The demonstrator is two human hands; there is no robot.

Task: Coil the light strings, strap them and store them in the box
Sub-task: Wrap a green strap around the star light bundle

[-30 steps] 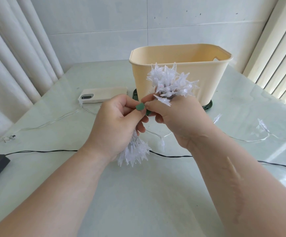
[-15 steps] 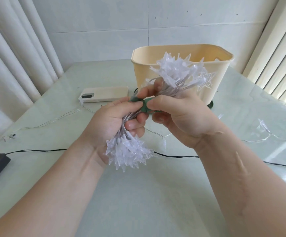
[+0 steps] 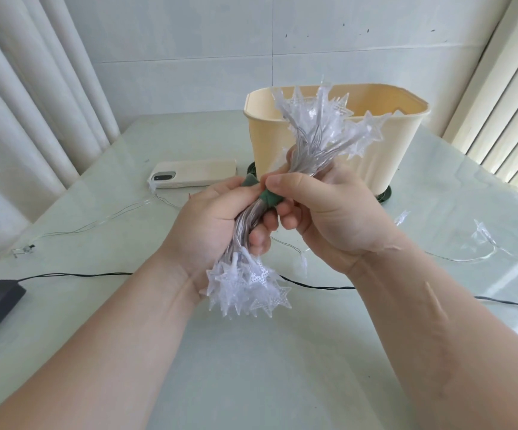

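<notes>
Fingers (image 3: 260, 240) of the left hand (image 3: 217, 218) curl round the bundle (image 3: 248, 290) below its middle. The right hand (image 3: 338, 212) pinches the green strap (image 3: 270, 198) wrapped there, thumb on top. Stars fan out above and below both grips. It looks light and limp, and the thin plastic stars could snag or crack, so the strapped waist is the place to hold. Just beyond the knuckles stands the box (image 3: 375, 150). A loose string (image 3: 484, 243) lies right of the right wrist.
</notes>
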